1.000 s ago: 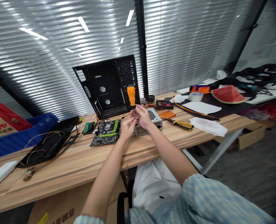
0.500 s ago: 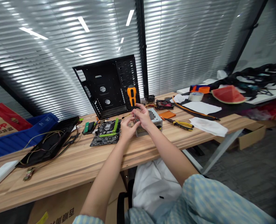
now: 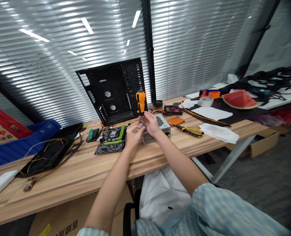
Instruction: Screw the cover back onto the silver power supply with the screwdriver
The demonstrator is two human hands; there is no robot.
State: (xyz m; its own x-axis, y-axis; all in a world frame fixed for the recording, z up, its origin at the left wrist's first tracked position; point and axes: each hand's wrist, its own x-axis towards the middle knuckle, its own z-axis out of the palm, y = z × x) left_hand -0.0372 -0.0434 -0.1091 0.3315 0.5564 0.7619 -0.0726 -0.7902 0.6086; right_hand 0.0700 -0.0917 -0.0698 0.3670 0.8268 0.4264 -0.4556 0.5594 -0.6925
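An orange-and-black screwdriver (image 3: 141, 102) stands almost upright, handle up. My right hand (image 3: 150, 123) is closed on it, fingers around the bottom of the handle and the shaft. Beside the shaft's lower end, my left hand (image 3: 133, 133) is closed in a pinch; whatever lies between its fingertips is hidden or too small to name. Just behind and right of both hands is a metal power supply box (image 3: 165, 124) with a grid of holes, partly covered by my right hand. A motherboard (image 3: 108, 146) with bright green slots lies left of my left hand.
Behind the hands leans an open black computer case (image 3: 93, 78). Pliers (image 3: 192, 131), an orange piece (image 3: 176, 120) and white paper (image 3: 219, 132) lie to the right. Leftward are a black panel with wires (image 3: 47, 157) and a blue bin (image 3: 20, 144).
The screwdriver has shifted slightly right and stands straighter, its shaft now showing between the hands. My right fingers have curled in lower around it. My left hand stays nearly in place.
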